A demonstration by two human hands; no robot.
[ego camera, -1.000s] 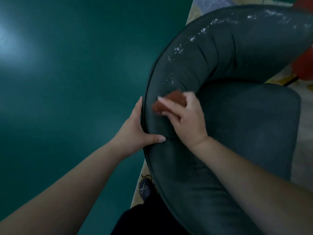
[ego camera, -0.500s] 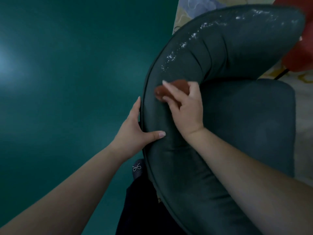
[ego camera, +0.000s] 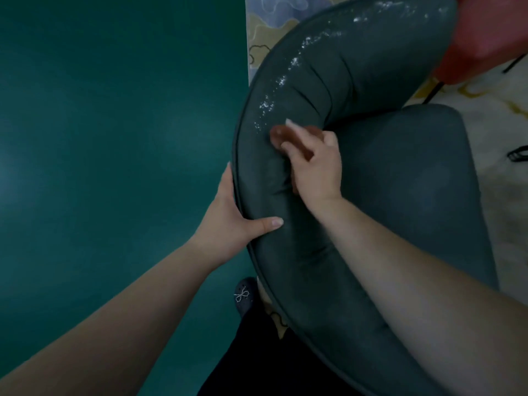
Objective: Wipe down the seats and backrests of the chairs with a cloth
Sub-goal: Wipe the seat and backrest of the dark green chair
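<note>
A dark grey-green padded chair fills the right half of the view, with a curved backrest (ego camera: 337, 70) and a seat (ego camera: 414, 172). White wet specks run along the top of the backrest. My right hand (ego camera: 314, 164) holds a reddish-brown cloth (ego camera: 278, 134) and presses it on the inner face of the backrest. My left hand (ego camera: 237, 218) grips the outer rim of the backrest, thumb on top and fingers behind it.
A green floor (ego camera: 114, 138) lies to the left. A pale patterned rug (ego camera: 500, 110) is under the chair. A red chair (ego camera: 485, 32) with thin black legs stands at the top right. My dark shoe (ego camera: 244, 295) is beside the chair's base.
My right hand has slid the cloth up along the backrest, away from my left hand. My left hand keeps its grip on the rim.
</note>
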